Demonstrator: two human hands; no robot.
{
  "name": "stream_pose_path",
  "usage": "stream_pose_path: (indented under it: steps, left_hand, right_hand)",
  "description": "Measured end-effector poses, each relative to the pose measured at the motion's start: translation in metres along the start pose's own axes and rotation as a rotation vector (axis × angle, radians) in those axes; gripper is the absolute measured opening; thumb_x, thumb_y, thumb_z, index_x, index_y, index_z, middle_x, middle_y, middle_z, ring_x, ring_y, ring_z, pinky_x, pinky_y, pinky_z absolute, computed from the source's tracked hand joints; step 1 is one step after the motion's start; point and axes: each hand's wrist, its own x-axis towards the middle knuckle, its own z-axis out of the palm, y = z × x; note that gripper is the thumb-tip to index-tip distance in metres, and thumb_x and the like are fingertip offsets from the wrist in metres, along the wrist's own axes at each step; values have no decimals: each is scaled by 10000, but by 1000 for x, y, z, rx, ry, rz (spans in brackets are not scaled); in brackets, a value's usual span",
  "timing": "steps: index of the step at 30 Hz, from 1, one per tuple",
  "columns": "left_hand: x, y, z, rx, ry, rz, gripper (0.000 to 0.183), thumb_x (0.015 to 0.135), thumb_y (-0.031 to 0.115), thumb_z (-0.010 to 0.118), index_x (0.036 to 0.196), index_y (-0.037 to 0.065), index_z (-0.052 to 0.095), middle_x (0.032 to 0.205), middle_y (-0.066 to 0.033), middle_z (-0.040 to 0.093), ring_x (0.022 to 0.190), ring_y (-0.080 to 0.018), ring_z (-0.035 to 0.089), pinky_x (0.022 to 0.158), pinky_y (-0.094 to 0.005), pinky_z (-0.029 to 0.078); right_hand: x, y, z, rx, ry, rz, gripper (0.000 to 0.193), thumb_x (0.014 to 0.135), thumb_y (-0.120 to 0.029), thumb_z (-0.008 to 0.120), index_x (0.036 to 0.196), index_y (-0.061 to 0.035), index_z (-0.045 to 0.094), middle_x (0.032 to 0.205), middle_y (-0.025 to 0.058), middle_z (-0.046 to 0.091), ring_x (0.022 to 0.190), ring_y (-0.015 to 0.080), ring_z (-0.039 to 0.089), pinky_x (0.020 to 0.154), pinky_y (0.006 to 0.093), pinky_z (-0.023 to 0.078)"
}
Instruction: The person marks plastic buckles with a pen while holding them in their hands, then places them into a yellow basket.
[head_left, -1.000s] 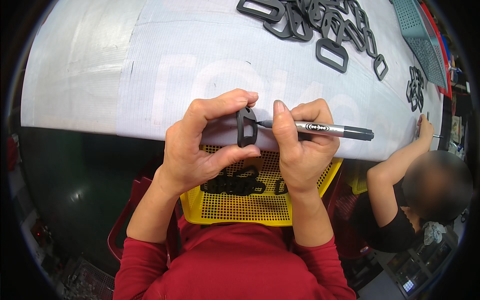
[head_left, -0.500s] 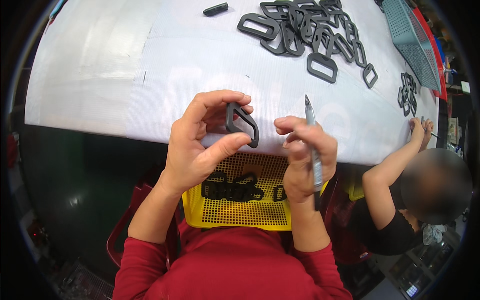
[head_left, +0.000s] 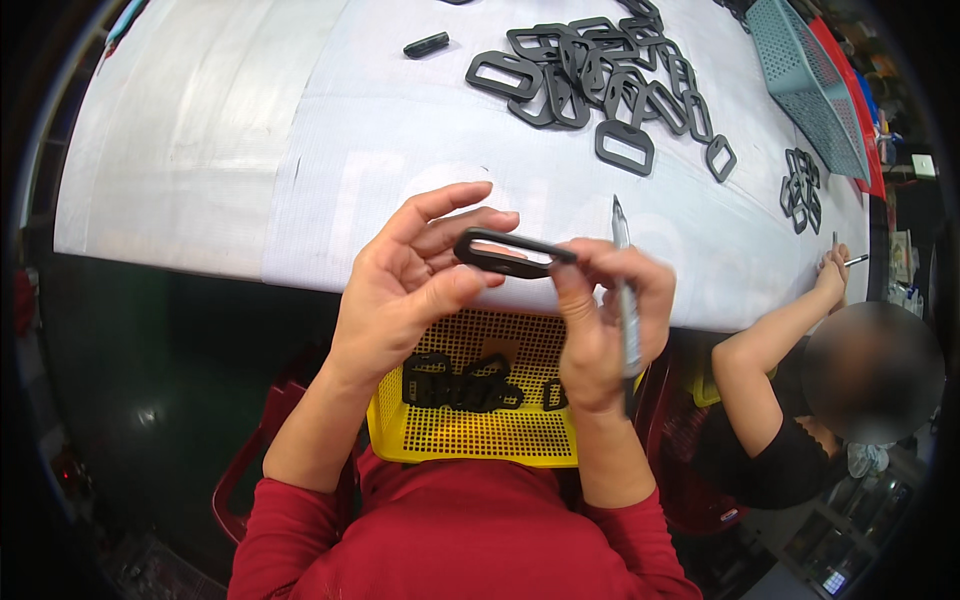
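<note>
A black rectangular plastic ring is held flat between both hands above the table's near edge. My left hand grips its left end with thumb and fingers. My right hand pinches its right end and also clamps a grey marker pen, tip pointing up and away. Under the hands sits a yellow perforated basket on my lap with several black rings in it.
A heap of black rings lies far on the white table, with a small dark cap to its left. A teal basket stands at the far right. Another person sits at my right, hand on the table.
The ring has turned from upright to lying flat between both hands. The pen swung from pointing right to pointing up within the right hand. Both hands rose slightly.
</note>
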Motion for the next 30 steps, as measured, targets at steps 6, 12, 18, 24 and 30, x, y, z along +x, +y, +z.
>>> stream_pose_path:
  steps: [6, 12, 18, 24, 30]
  left_hand:
    - [1, 4, -2, 153, -114, 111, 787, 656, -48, 707, 1326, -18, 296, 1219, -231, 463, 865, -190, 590, 704, -261, 534]
    - [5, -1, -14, 216, -297, 291, 600, 662, -16, 731, 1193, 53, 460, 1215, -125, 501, 900, -128, 552, 750, -263, 506]
    - [6, -7, -20, 675, -95, 427, 536, 616, 86, 782, 1094, 72, 540, 1052, -67, 590, 803, -133, 544, 636, -240, 457]
    - [4, -8, -21, 950, -46, 374, 539, 593, 103, 785, 1090, 102, 575, 882, -12, 585, 703, -131, 507, 594, -243, 436]
    - [4, -15, -24, 929, -47, 406, 549, 573, 106, 784, 1082, 103, 580, 884, -8, 597, 672, -141, 500, 590, -246, 443]
  right_hand:
    - [19, -16, -14, 475, -163, 738, 279, 769, -16, 666, 990, -28, 496, 812, 48, 588, 756, 85, 558, 650, 197, 438]
    - [20, -12, -8, 544, -284, 727, 228, 795, -67, 654, 986, -34, 534, 811, 32, 591, 732, 68, 550, 624, 182, 425]
    - [19, -8, -8, 81, -125, 544, 214, 886, -163, 553, 1057, -36, 572, 744, -8, 588, 651, 30, 465, 581, 165, 376]
    - [18, -11, 1, 228, 59, 580, 139, 805, -84, 646, 774, -31, 521, 663, -1, 549, 551, 10, 452, 490, 145, 331]
    - [5, 0, 11, 23, -60, 348, 205, 798, -74, 643, 684, -45, 475, 548, -44, 474, 488, -6, 378, 424, 167, 286]
